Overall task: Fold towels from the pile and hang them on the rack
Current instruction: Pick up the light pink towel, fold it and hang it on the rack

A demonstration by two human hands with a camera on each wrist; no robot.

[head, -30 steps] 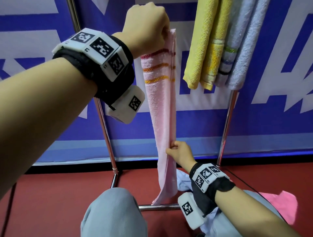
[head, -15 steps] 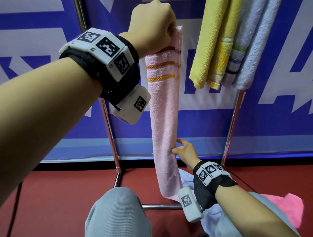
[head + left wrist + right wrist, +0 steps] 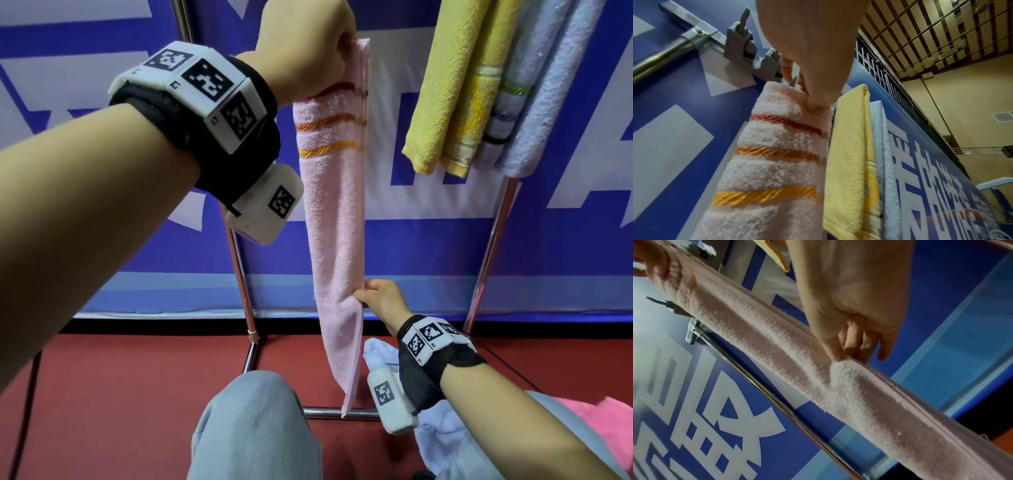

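A long pink towel [image 3: 334, 219] with red, orange and yellow stripes near its top hangs folded lengthwise in front of the rack. My left hand [image 3: 308, 44] grips its top end high up, thumb pressed into the cloth [image 3: 816, 104]. My right hand [image 3: 373, 296] pinches the towel's right edge low down, thumb against fingers [image 3: 840, 356]. The metal rack [image 3: 239, 274] stands behind, its left post beside the pink towel [image 3: 818, 386]. A yellow towel [image 3: 442, 89] and a pale blue-grey towel [image 3: 548, 92] hang on it at the upper right.
A light blue cloth [image 3: 442, 435] and a bright pink cloth [image 3: 603, 428] lie on my lap and the red floor at lower right. My knee [image 3: 253, 428] is at the bottom centre. A blue and white banner [image 3: 428, 240] stands behind the rack.
The right hand slid along the towel's right edge, briefly loosened its hold, and now pinches it again. The left hand keeps gripping the top end.
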